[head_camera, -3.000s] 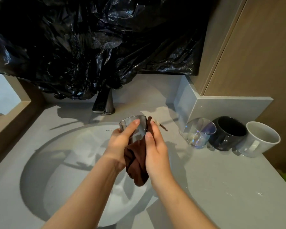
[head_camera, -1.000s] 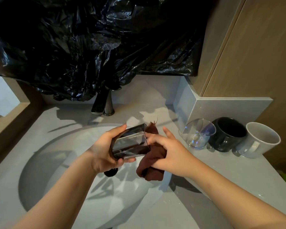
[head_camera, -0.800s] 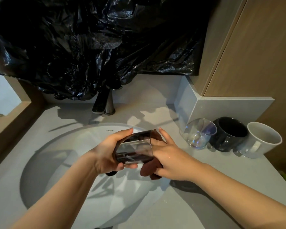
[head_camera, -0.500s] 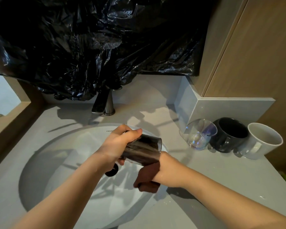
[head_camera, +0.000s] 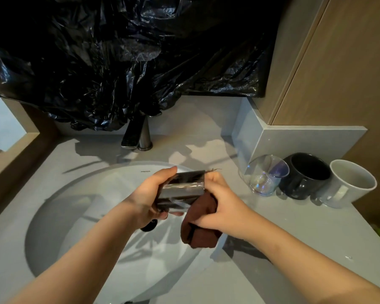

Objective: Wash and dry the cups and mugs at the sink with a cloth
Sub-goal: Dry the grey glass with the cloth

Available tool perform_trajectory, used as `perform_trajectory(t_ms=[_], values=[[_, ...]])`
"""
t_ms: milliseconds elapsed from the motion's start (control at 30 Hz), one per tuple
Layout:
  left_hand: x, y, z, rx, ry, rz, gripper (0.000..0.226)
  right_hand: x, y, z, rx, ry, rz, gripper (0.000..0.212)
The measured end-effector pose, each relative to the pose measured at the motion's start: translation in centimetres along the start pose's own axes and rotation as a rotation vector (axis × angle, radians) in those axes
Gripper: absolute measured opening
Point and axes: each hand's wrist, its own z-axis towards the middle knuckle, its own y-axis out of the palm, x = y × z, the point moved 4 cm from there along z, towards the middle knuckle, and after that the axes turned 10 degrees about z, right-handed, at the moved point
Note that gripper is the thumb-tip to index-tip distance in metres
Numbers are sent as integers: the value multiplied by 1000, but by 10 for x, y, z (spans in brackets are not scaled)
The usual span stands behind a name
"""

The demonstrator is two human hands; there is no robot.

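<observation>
Lettering (head_camera: 145,171) on the oval white sink (head_camera: 53,194) blurs; above it, left hand (head_camera: 147,200) grips smooth dark glass (head_camera: 182,189), right hand (head_camera: 224,209) clutches brown cloth (head_camera: 198,235).

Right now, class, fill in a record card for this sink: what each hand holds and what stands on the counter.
left hand: grips dark glass, on its side over sink
right hand: holds brown cloth at the glass's open end
counter, right side: clear glass, black mug, white mug, in a row
tap: no water seen
</observation>
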Motion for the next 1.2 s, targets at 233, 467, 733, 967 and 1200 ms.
perform_trajectory(t_ms=[233,467,733,967,1200], values=[[-2,-5,2,-4,-60,-225,32,-4,-9,-8,257,-49,76,21],[1,-1,-6,-45,-73,-282,36,2,1,-8,-71,-258,-669,109],[13,1,-5,168,188,-18,23,3,9,-1,64,103,51,37],[12,0,-9,245,493,252,34,-5,8,-4,-82,472,735,32],[3,4,-6,-111,178,42,74,-5,-4,4,85,254,132,7]])
